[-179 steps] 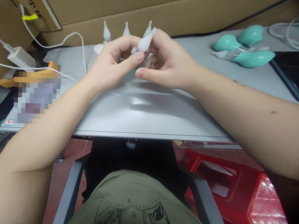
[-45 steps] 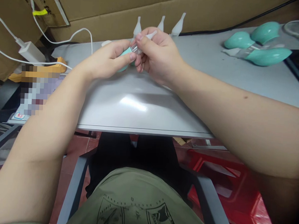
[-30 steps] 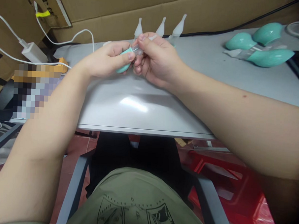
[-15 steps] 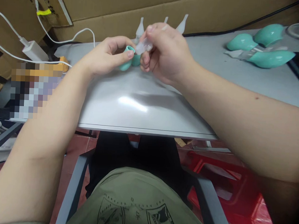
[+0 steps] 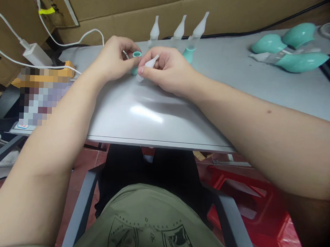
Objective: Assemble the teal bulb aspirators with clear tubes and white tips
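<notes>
**Hands together at the far side of the table**

My left hand (image 5: 114, 61) pinches the teal bulb (image 5: 135, 60) – my right hand (image 5: 167, 70) grips a white nozzle (image 5: 148, 65) beside it. Bare grey table (image 5: 160, 116) stretches to the near edge.

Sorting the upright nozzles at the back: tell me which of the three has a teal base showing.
The rightmost upright nozzle, nearest the right hand; a teal base shows under it. The other two show none.

Head-worn view, down over table (image 5: 154, 112)
</notes>
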Motion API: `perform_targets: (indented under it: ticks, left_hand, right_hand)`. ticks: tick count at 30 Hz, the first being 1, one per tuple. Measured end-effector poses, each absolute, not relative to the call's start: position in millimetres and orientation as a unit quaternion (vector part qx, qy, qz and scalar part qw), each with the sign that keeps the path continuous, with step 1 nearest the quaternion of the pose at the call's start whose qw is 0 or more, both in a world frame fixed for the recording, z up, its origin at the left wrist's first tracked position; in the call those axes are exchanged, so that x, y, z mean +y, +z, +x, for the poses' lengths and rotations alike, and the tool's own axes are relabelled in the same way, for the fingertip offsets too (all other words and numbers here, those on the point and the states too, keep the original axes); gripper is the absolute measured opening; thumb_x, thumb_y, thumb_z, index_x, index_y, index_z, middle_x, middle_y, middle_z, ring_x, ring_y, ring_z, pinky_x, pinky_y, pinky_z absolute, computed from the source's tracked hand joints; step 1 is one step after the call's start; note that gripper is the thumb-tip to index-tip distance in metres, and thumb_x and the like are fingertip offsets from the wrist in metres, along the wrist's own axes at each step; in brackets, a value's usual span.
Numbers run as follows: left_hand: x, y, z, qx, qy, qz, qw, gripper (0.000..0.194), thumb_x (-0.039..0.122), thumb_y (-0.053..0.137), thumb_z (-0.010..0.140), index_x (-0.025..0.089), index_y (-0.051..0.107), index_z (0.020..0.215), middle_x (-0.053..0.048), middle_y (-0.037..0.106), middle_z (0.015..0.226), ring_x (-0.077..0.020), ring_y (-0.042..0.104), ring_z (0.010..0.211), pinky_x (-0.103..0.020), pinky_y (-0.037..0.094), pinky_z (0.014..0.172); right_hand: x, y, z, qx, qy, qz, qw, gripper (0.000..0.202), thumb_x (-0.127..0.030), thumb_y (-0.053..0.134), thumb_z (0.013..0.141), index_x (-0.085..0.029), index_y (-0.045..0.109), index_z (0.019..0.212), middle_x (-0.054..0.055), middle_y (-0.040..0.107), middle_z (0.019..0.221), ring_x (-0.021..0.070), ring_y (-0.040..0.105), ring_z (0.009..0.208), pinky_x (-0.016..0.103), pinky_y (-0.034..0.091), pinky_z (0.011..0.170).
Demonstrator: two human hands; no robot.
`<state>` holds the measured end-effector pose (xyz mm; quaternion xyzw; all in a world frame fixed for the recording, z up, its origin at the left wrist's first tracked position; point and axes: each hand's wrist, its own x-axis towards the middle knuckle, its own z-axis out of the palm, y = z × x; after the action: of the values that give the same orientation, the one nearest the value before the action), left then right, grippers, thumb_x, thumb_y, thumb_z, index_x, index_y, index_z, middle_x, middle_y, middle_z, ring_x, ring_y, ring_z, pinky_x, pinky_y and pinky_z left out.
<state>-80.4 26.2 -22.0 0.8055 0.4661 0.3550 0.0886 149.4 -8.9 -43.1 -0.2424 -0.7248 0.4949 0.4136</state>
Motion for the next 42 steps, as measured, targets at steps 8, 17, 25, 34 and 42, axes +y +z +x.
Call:
perform_targets:
  ticks: [8,17,25,34,42]
  left_hand:
    - [13,-9,-73,0.393,0.451,0.798,0.070,0.026,0.048,0.084,0.086,0.031,0.080,0.106,0.000,0.070,0.085,-0.0158,0.052,0.070,-0.040,0.047,0.066]
    - [-26,10,-63,0.347,0.362,0.847,0.174,0.036,0.042,0.092,0.089,0.029,0.086,0.122,-0.001,0.081,0.106,-0.0173,0.063,0.071,-0.038,0.052,0.066]
    - [-30,16,-63,0.358,0.339,0.827,0.272,0.043,0.042,0.102,0.084,0.027,0.090,0.123,-0.006,0.086,0.095,-0.0319,0.079,0.084,-0.052,0.064,0.078]
    - [-29,20,-64,0.390,0.316,0.826,0.256,0.041,0.044,0.109,0.084,0.016,0.091,0.108,-0.005,0.079,0.081,-0.0180,0.071,0.071,-0.032,0.051,0.061]
    - [-31,25,-65,0.438,0.312,0.808,0.240,0.025,-0.008,0.092,0.080,0.013,0.091,0.091,-0.001,0.082,0.077,-0.0120,0.073,0.065,-0.024,0.053,0.061]
  right_hand:
    - [-4,-44,150,-0.746,0.450,-0.271,0.409,0.030,-0.051,0.087,0.095,-0.029,0.066,0.096,-0.002,0.042,0.067,0.0182,0.030,0.066,0.032,0.027,0.059]
    - [-1,-41,145,-0.698,0.485,-0.280,0.447,0.028,-0.038,0.080,0.098,-0.026,0.056,0.098,-0.004,0.044,0.068,0.0159,0.036,0.066,0.032,0.026,0.063]
    - [-7,-40,143,-0.698,0.468,-0.260,0.475,0.029,-0.046,0.079,0.099,-0.027,0.057,0.099,0.000,0.052,0.070,0.0187,0.042,0.067,0.034,0.031,0.064]
    - [-1,-33,148,-0.781,0.357,-0.246,0.450,0.034,-0.020,0.082,0.097,-0.027,0.050,0.091,-0.002,0.050,0.075,0.0173,0.046,0.068,0.033,0.037,0.066]
    - [-5,-36,146,-0.788,0.331,-0.251,0.455,0.029,-0.015,0.072,0.103,-0.026,0.048,0.093,-0.002,0.053,0.079,0.0173,0.050,0.070,0.033,0.041,0.066]
